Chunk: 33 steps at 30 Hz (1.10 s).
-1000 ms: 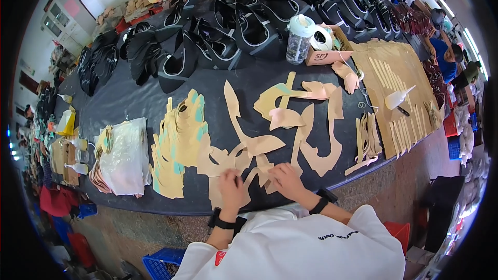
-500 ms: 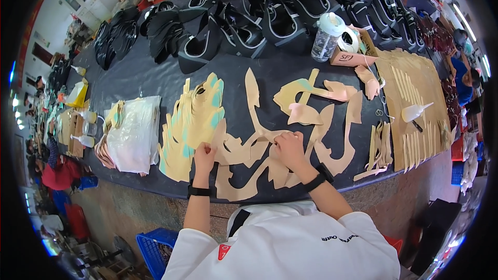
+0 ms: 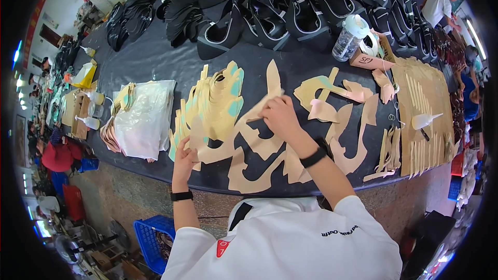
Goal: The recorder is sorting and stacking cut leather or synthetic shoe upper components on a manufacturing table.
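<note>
Gripped a curved tan piece [image 3: 215,154] near both ends, just left of the frame's centre, with the hands well apart: clamped at its lower left in the curled left hand [image 3: 185,161], pinched farther along, at its upper right, in the right hand [image 3: 279,116]. Spread it across the lower right of a green-patched stack [image 3: 223,109], left of loose tan cutouts [image 3: 350,158]. Had the near edge of the black table [image 3: 150,67] close below the left hand, curving across the lower middle; had more room upward, along dark tabletop reaching to black shoe parts [image 3: 215,46]. Was bounded sideways by a plastic bag [image 3: 148,122] at centre left and a cardboard sheet [image 3: 436,98] at far right. Wore a white shirt [image 3: 290,243] at bottom, with a red label [image 3: 222,248] and partly folded dark lettering [image 3: 337,232]. Showed dark print on a small carton [image 3: 368,62] at upper right.
</note>
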{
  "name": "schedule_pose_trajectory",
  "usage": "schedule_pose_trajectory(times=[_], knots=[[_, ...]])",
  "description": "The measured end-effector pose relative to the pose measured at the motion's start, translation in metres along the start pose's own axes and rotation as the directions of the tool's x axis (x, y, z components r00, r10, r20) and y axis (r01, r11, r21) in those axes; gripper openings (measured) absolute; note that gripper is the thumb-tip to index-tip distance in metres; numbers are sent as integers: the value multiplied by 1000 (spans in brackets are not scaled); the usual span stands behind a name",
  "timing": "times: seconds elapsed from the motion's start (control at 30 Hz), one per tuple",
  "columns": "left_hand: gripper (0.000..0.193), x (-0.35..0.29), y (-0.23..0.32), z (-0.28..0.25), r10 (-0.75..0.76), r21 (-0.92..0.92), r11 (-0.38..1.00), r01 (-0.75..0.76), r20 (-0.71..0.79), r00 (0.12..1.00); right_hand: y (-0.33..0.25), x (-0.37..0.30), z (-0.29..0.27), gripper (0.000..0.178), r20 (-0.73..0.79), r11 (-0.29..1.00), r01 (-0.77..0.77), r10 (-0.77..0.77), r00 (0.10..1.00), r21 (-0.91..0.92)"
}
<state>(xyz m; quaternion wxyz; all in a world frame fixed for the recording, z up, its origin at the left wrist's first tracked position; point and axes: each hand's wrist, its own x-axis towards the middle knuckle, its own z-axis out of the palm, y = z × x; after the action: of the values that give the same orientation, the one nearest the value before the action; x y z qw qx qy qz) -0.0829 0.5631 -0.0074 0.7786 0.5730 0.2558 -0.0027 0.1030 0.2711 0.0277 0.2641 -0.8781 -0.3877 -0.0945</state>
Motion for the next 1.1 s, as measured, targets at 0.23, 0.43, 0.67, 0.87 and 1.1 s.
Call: schedule_pose_trajectory(times=[0.23,0.43,0.67,0.87,1.1], knots=[[52,-3,-12,1,-21,-14,1000,21,-30,999,1,30,26,10,6,989,95,-95,995,-118],[57,-5,-35,6,-46,-77,996,47,22,999,15,49,21,8,99,959,189,-171,980,-210],[51,-33,-43,71,29,-201,980,3,156,987,22,37,-36,6,26,963,38,-32,999,-267],[31,-38,-50,41,94,669,744,11,-120,988,36,-3,-46,19,211,980,26,16,977,-198],[32,-20,-58,-46,553,794,598,108,-506,662,-82,36,66,20,269,977,80,-132,954,196]])
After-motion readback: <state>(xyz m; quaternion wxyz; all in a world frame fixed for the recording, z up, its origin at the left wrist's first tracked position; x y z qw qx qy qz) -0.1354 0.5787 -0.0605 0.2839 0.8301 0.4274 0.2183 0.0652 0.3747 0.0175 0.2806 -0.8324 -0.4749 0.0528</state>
